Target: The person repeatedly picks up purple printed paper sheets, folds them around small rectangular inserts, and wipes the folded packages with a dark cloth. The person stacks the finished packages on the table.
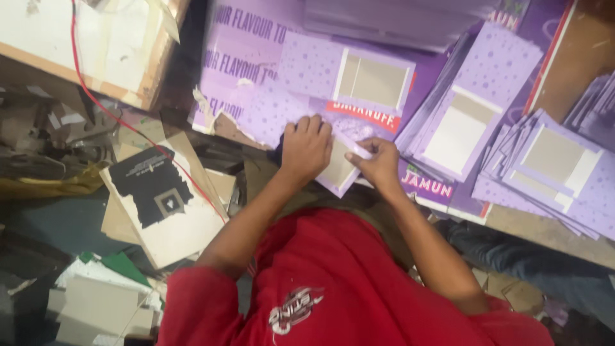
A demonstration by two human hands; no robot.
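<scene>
**Purple card, light and stiff**

Purple card (339, 168) lies under both our hands. Our left hand (307, 148) presses flat on it, fingers together; our right hand (382, 164) pinches its near edge. We judge it thin, light, easily creased, best held by the edges. Just right of our hands fan stacks of cards (461, 122); left lies scrap board (168, 211).

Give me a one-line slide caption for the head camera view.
Left hand presses a purple card box flat while the right hand folds its flap, beside stacks of purple cards.
</scene>
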